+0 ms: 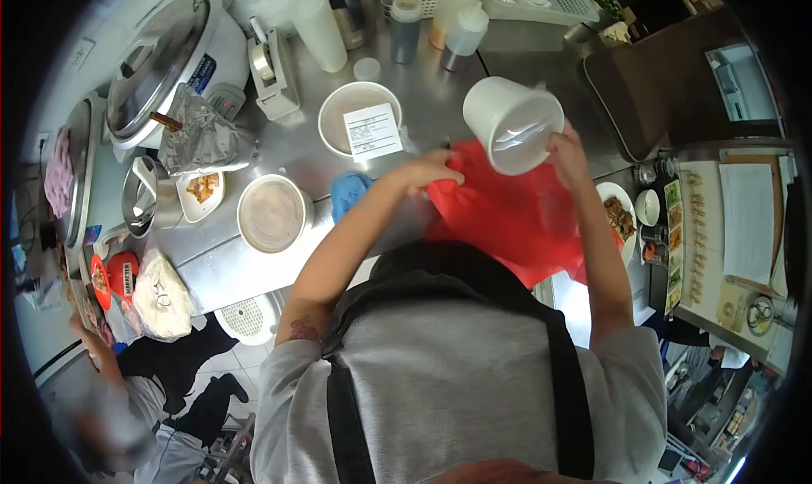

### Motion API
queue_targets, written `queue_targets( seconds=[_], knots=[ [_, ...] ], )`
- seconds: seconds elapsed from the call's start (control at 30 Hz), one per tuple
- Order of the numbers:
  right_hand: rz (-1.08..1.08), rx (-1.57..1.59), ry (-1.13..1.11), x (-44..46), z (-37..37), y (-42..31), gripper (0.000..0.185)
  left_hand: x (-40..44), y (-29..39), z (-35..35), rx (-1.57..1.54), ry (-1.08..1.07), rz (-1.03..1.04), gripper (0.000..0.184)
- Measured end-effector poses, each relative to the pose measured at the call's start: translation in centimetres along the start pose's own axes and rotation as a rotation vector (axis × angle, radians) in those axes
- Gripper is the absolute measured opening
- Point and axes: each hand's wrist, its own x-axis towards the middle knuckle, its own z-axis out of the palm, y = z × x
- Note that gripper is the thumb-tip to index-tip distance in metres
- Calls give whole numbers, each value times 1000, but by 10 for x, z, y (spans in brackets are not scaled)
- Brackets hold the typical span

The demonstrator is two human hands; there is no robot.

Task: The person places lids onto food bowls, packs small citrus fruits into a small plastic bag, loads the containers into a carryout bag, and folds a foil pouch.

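My right hand (568,152) grips a white round tub (491,112) near its clear-lidded end. The tub is tilted over a red plastic bag (507,209), its shiny lid facing my body. My left hand (430,171) is closed on the upper left edge of the bag. Just left of that hand, a printed paper slip (373,134) lies across another lidded round tub (334,122). A third lidded tub (272,214) stands nearer the table's front edge, with a crumpled blue cloth (348,195) between it and my left forearm.
A tape dispenser (272,74), squeeze bottles (464,37) and a large cooker (161,69) line the back and left. Right of the bag sits a plate of food (620,217). Another person (101,416) is at lower left.
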Motion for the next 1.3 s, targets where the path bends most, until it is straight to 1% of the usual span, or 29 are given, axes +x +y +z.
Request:
queue_targets(
  seconds=[0.03, 0.07, 0.13, 0.17, 0.23, 0.27, 0.33, 0.4, 0.43, 0.47, 0.57, 0.63, 0.7, 0.77, 0.83, 0.87, 0.9, 0.97, 1.03, 1.1, 1.13, 1.17, 1.27, 1.3],
  knots=[
    [-94, -230, 13, -16, 3, -22, 58, -17, 25, 7, 123, 67, 84, 72],
    [-80, -338, -57, -23, 2, -29, 58, -41, 60, 15, 249, 136, 170, 75],
    [-52, -548, -198, -33, 0, -34, 59, -42, 80, 21, 590, 279, 470, 80],
    [98, -488, -206, -34, -3, -25, 60, -32, 82, 23, 801, 348, 690, 81],
    [393, -360, -223, -31, -7, 8, 63, -64, 126, 60, 830, 335, 893, 79],
    [409, -319, -215, -28, -10, 18, 61, -92, 146, 78, 844, 339, 887, 76],
    [360, -291, -193, -31, -18, 15, 58, -161, 175, 108, 858, 307, 906, 69],
    [272, -361, -157, -35, -27, 2, 55, -202, 167, 113, 884, 269, 925, 70],
    [226, -437, -135, -35, -33, -7, 54, -210, 155, 109, 913, 266, 918, 74],
    [188, -528, -113, -33, -40, -16, 53, -209, 147, 107, 942, 260, 913, 78],
    [141, -848, -72, -18, -61, -29, 48, -192, 124, 107, 805, 477, 764, 82],
    [156, -1072, -72, -3, -70, -26, 46, -175, 118, 113, 669, 565, 723, 79],
    [178, -1310, -91, 12, -72, -19, 43, -149, 108, 113, 529, 640, 685, 80],
    [122, -1522, -193, 12, -53, -38, 40, -112, 87, 98, 381, 731, 656, 85],
    [-14, -1495, -392, -1, -7, -92, 29, -74, 58, 89, 276, 637, 590, 88],
    [3, -1252, -487, -11, 27, -123, 25, -54, 44, 88, 41, 443, 506, 87],
    [27, -1006, -569, -16, 59, -140, 28, -34, 29, 89, -189, 240, 422, 86],
    [60, -758, -786, 15, 96, -132, 33, 10, -6, 93, -190, 187, 499, 84],
    [-43, -673, -592, 54, 144, -80, 38, 37, -27, 94, -177, 226, 500, 87],
    [-398, -996, -438, 121, 160, 0, 44, 43, -38, 86, -53, 319, 509, 92],
    [-395, -1098, -384, 143, 163, 29, 47, 43, -39, 78, 64, 394, 517, 97],
    [-397, -1199, -329, 157, 168, 42, 51, 44, -40, 67, 184, 473, 524, 102],
    [382, -515, -531, 159, 183, 39, 55, 49, -60, 39, 148, 682, 656, 104],
    [385, -491, -573, 162, 184, 43, 55, 43, -60, 35, 144, 700, 644, 103]
  ],
)
